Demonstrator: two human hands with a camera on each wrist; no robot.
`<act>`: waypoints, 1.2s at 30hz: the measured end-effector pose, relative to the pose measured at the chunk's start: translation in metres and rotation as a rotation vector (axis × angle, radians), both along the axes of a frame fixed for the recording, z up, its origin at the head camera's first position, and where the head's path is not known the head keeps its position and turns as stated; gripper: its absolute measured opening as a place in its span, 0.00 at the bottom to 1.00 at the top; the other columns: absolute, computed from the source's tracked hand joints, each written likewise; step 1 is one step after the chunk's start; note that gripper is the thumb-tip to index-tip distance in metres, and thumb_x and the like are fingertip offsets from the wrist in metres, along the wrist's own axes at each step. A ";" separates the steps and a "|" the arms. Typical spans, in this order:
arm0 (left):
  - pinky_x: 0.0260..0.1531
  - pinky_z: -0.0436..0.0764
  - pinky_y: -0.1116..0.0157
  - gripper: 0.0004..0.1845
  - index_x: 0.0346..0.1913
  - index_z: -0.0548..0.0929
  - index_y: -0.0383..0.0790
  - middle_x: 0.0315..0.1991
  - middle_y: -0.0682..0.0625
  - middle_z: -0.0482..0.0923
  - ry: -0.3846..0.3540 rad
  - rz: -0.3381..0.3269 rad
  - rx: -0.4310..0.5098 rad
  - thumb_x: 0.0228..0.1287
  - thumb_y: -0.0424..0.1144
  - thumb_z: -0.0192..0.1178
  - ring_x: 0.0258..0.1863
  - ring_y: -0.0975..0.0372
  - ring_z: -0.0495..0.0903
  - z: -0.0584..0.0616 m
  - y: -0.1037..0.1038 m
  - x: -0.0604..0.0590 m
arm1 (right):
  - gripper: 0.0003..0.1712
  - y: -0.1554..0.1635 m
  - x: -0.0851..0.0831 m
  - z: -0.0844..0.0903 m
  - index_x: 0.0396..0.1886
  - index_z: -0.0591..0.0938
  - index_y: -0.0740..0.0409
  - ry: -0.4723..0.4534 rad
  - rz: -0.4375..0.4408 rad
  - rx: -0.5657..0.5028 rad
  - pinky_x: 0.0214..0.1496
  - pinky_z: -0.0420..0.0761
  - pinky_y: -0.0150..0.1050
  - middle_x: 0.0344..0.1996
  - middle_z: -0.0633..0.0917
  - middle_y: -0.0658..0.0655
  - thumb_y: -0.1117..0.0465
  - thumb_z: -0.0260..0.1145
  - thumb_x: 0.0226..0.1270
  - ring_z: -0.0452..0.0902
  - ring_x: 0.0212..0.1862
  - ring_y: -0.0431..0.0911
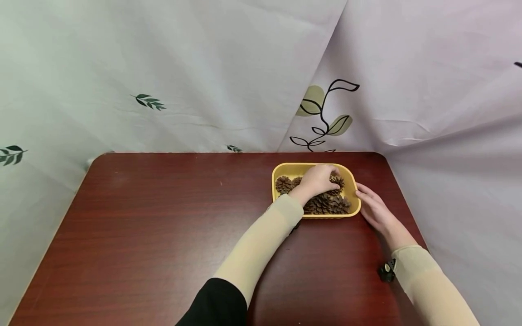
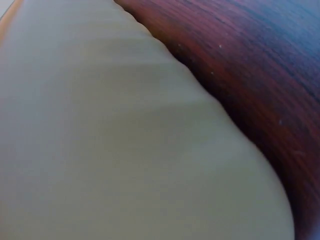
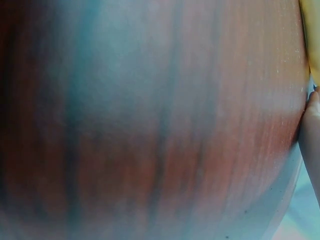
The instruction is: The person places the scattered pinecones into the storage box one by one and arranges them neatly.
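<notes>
Left hand [image 1: 316,180] down in the yellow tray [image 1: 281,170], fingers curled over a pine cone [image 1: 336,181] at the far right end of the heap; grip closed round that cone, judging by the bent knuckles, though the fingertips themselves hidden under the hand. Right hand [image 1: 374,209] flat against the tray's right rim, fingers straight, grip wide and holding nothing, only steadying. Tray near the far right corner of the dark red table [image 1: 163,217], with more pine cones [image 1: 326,204] piled against the near wall and one lone cone [image 1: 283,184] at the left end. For a clean lift: pinch across the cone's widest scales rather than the brittle tips, rise straight up so the neighbours' scales do not snag and tumble out, and keep the right palm pressed on the rim so the light tray does not slide or tip. Probably worth loosening the cone with a small twist first. Wrist views of little help here: beige sleeve [image 2: 125,140] and wood grain only, plus a sliver of finger [image 3: 312,130] beside the tray edge.
</notes>
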State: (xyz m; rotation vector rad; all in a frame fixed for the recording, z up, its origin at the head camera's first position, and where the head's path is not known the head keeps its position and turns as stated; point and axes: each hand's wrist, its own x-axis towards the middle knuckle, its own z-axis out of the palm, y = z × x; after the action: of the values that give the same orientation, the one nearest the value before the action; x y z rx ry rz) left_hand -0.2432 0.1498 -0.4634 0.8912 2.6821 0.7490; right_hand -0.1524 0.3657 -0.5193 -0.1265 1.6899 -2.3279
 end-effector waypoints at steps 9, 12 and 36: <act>0.63 0.82 0.70 0.20 0.64 0.86 0.52 0.61 0.58 0.86 0.015 -0.061 0.087 0.72 0.49 0.71 0.62 0.65 0.84 0.004 -0.005 0.001 | 0.22 0.007 0.005 0.000 0.63 0.80 0.44 0.002 -0.006 0.009 0.58 0.83 0.26 0.56 0.87 0.43 0.67 0.43 0.88 0.83 0.57 0.33; 0.63 0.82 0.69 0.20 0.63 0.86 0.50 0.62 0.56 0.86 0.021 -0.082 0.140 0.72 0.48 0.71 0.62 0.64 0.84 0.007 -0.014 0.002 | 0.22 0.007 0.006 0.000 0.62 0.80 0.44 0.001 -0.023 0.012 0.58 0.83 0.26 0.56 0.87 0.42 0.66 0.44 0.88 0.83 0.58 0.33; 0.88 0.49 0.48 0.38 0.80 0.70 0.46 0.85 0.42 0.56 0.477 -0.107 0.022 0.74 0.58 0.64 0.86 0.46 0.54 0.009 -0.195 0.024 | 0.30 -0.045 -0.005 0.047 0.81 0.61 0.71 0.210 -0.313 0.195 0.74 0.68 0.22 0.66 0.79 0.38 0.68 0.52 0.85 0.71 0.71 0.32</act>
State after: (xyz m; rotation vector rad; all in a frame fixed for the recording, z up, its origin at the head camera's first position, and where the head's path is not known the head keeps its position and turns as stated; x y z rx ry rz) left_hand -0.2194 -0.0454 -0.4539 1.3545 2.9942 0.6034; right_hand -0.1577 0.3206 -0.4718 -0.0750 2.1686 -2.4166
